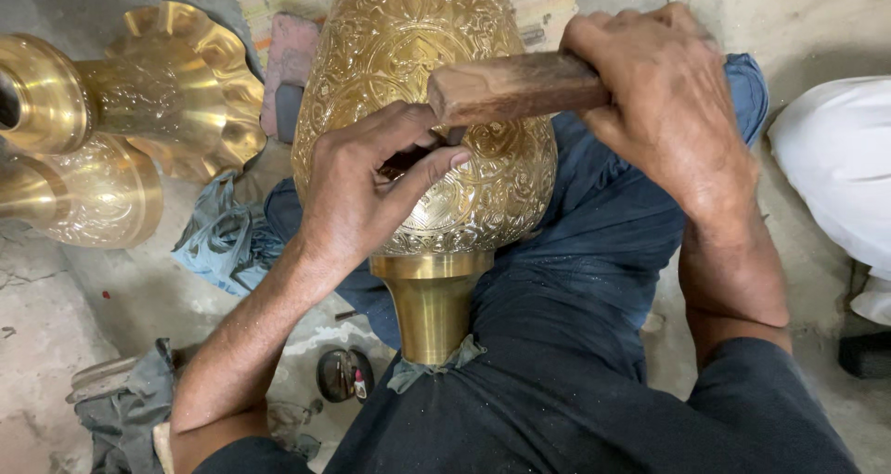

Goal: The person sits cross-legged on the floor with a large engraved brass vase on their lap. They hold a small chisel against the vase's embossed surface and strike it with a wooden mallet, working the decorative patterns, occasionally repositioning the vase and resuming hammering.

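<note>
A large engraved brass vase (408, 56) lies across my lap, its plain neck (432, 302) pointing toward me. My left hand (367, 181) rests on the patterned belly, with fingers pinched around a small dark tool that is mostly hidden. My right hand (664, 103) grips a wooden hammer (515, 84), whose end sits just above my left fingers.
Several shiny brass vase parts (139, 112) lie on the concrete floor at the left. A blue-grey rag (223, 237) lies beside my leg, and a small dark round object (343, 372) sits near my left forearm. Another person's white-clothed leg (835, 158) is at the right.
</note>
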A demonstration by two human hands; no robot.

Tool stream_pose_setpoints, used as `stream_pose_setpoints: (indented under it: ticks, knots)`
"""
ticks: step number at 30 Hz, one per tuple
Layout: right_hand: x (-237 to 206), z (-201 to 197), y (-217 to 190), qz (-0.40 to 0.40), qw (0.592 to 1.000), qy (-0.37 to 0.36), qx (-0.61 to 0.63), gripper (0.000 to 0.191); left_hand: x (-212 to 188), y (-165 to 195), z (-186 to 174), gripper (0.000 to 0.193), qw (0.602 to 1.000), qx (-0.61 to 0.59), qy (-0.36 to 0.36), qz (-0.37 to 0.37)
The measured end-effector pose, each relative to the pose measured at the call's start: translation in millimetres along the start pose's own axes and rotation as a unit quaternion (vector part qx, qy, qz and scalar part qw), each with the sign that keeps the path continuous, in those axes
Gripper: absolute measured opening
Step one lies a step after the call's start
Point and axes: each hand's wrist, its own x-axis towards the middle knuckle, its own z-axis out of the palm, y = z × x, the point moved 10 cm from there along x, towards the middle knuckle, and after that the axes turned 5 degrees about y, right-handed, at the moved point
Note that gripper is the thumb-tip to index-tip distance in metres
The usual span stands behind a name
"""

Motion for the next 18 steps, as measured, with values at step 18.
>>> stream_pose_setpoints:
  ticks: [18]
  knots:
    - [-2.3, 4.5, -5.2, -0.067, 0.997, -0.002, 0.044, 0.035, -3.2, -14.0, 1.4, 0.03, 0.998, -0.058, 0.017, -0.022]
